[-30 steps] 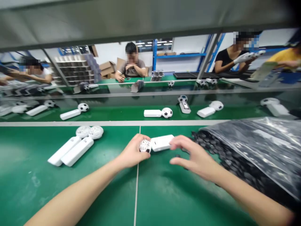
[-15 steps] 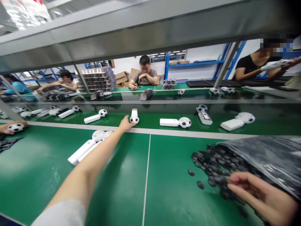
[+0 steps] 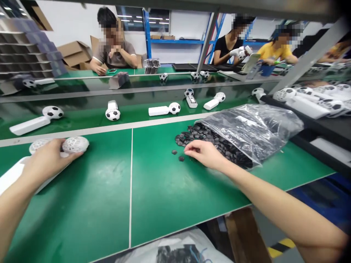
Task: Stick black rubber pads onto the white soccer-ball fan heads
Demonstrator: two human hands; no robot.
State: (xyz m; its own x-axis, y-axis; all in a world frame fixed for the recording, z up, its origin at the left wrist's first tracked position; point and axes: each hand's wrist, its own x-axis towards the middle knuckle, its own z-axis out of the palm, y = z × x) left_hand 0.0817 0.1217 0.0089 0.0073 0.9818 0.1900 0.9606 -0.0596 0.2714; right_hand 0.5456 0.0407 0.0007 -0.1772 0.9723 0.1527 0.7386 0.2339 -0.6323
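At frame left, the left hand (image 3: 44, 160) gripped a white lattice ball (image 3: 76, 144); lifting could knock the close neighbour ball (image 3: 37, 145). Right of centre, the right hand (image 3: 205, 154) pressed fingertips together, contents unclear.

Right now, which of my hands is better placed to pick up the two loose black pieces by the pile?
Right, I'd judge: your right hand is beside both loose black pieces, while your left hand grips a white latticed ball beyond the white line. Whether the right one pinches anything isn't clear.
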